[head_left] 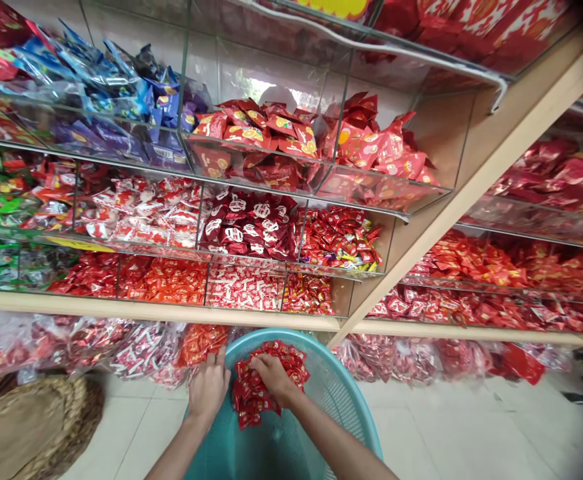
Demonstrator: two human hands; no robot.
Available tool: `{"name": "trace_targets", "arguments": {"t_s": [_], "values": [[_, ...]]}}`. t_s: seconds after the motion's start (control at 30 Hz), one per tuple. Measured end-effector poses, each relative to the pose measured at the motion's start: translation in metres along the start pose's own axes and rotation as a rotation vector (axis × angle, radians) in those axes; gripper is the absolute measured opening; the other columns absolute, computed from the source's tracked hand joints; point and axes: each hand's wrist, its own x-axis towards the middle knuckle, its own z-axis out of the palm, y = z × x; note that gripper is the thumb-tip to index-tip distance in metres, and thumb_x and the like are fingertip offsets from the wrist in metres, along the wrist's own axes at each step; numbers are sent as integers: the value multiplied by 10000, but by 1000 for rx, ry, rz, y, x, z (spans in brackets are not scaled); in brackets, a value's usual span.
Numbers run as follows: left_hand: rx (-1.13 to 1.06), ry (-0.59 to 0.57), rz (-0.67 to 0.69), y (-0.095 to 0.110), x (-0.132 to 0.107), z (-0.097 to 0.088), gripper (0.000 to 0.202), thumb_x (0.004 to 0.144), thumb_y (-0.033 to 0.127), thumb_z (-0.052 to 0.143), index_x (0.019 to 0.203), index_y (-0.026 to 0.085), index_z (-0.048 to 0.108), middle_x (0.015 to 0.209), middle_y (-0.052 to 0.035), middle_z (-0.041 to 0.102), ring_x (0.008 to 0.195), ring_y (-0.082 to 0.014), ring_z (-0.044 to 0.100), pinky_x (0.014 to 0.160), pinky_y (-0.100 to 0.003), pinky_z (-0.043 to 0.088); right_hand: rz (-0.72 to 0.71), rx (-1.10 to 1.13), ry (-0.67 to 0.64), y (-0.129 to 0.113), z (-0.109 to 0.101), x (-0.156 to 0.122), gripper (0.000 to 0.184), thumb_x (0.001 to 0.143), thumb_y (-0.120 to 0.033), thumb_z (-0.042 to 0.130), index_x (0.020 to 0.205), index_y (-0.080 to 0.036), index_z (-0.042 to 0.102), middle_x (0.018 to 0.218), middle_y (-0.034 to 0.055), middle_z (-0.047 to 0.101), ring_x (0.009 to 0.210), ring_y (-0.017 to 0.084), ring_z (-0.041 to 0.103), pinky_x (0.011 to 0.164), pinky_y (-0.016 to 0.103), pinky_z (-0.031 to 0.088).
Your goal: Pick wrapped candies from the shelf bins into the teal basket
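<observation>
A teal plastic basket (338, 393) sits low in front of me with a heap of small red candy packets (251, 400) inside. My left hand (208, 387) rests at the basket's left rim, fingers curled against the heap's edge. My right hand (271, 377) lies on top of the heap with its fingers closed round some of the red packets. Both forearms reach in from the bottom of the view.
Glass-fronted shelf bins (251, 220) above hold red, white, blue and green wrapped sweets. Clear bags of candy (136, 347) hang under the wooden shelf edge (171, 312). A woven basket (26, 427) sits on the tiled floor at left. A second shelving unit (521, 280) stands at right.
</observation>
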Motion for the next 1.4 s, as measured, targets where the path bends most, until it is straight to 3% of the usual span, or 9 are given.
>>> {"name": "trace_targets", "arguments": {"t_s": [0.13,0.27,0.63,0.93,1.07,1.2,1.4], "values": [[-12,3,2,0,0,0,492,887,217,283,1351,160,439,1131,-152,619,936,-219,639,809,-352,493,-83,-230,55,6,3,16,263,828,-346,482,713,-192,662,701,6,646,694,160,559,680,263,427],[-5,1,2,0,0,-1,498,887,207,259,1348,151,439,1133,-151,621,941,-230,642,789,-350,497,-106,-315,100,7,0,23,297,845,-339,459,727,-192,688,726,24,676,692,166,573,702,268,433],[6,-25,-10,1,0,-2,509,886,208,246,1360,153,423,1165,-150,611,944,-220,640,784,-335,497,-125,-317,176,10,-8,31,345,856,-372,405,651,-206,627,667,21,644,663,190,571,662,287,428],[-4,-14,-3,0,1,1,508,884,207,258,1365,153,413,1172,-158,602,949,-228,635,787,-352,499,-164,-169,173,11,-13,34,332,837,-410,464,906,-174,688,896,69,714,824,220,630,781,328,461],[-17,-15,-4,1,1,-1,513,881,198,258,1370,155,408,1140,-156,609,935,-237,641,778,-367,506,-107,-179,213,6,-19,35,369,823,-446,502,973,-150,663,770,52,692,712,200,617,657,295,457],[-27,-22,-3,1,0,-2,518,883,192,240,1369,139,410,1121,-151,616,943,-246,644,776,-364,509,-106,-319,206,0,-27,32,404,828,-442,515,1047,-120,624,619,18,638,560,177,563,539,268,397],[-10,-1,5,-1,1,5,517,882,209,259,1376,141,399,1134,-142,618,965,-252,636,781,-366,509,-234,-759,78,-15,-27,20,263,843,-378,542,993,-197,659,927,58,709,851,206,645,762,282,436]]}}
